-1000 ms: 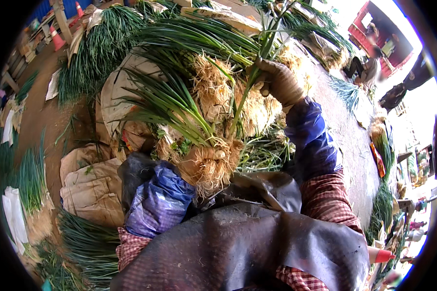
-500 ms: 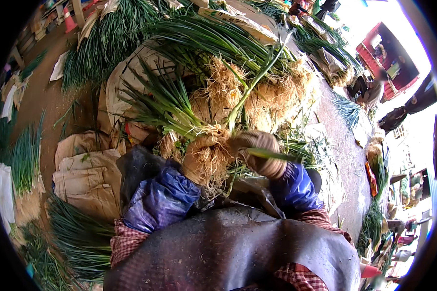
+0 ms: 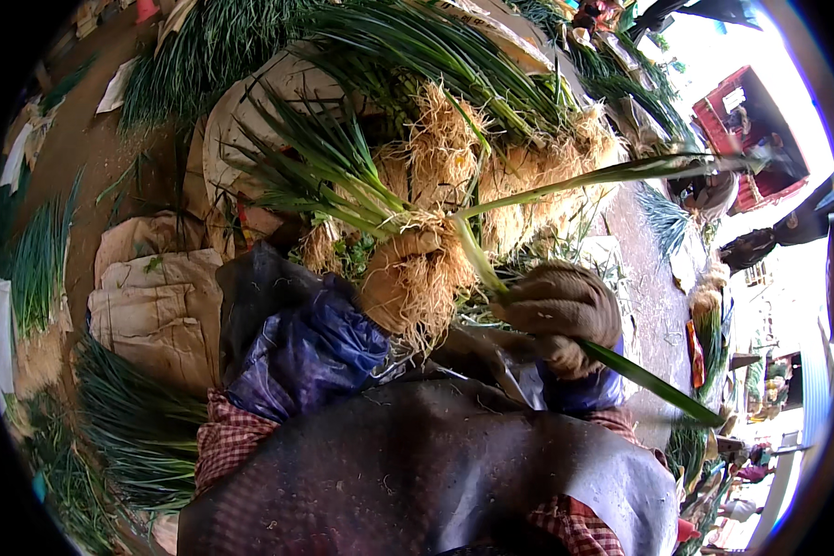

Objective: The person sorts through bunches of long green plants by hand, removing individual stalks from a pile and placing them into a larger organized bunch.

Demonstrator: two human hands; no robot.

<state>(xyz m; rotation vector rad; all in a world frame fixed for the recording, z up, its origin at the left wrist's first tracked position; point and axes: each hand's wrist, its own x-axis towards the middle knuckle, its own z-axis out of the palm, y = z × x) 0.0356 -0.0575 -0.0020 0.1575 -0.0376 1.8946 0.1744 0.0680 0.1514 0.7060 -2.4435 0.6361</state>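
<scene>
A small bunch of green onions (image 3: pixel 329 185) lies in my left hand (image 3: pixel 389 283), which is closed round its root end. Pale, tangled roots (image 3: pixel 440 273) hang over those fingers. My right hand (image 3: pixel 561 306), in a brownish knit glove, grips a green onion leaf (image 3: pixel 653 382) whose free end sticks out below the fist. The leaf's pale upper part runs from the fist to the bunch. From that same spot one long stalk (image 3: pixel 574 183) stretches right, its tip blurred. Beyond my hands lies a pile of green onions (image 3: pixel 435 69) with thick beige roots.
A dark apron (image 3: pixel 417 473) covers my lap. Folded brown sacks (image 3: pixel 153 315) lie on the left, with more green onions (image 3: pixel 134 426) beside them. Loose trimmings and further bundles line the ground. A red open container (image 3: pixel 751 130) and people are at the far right.
My right hand has moved right and down, away from the bunch, drawing the leaf along. The long stalk has swung from upright to pointing right. My left hand keeps its hold.
</scene>
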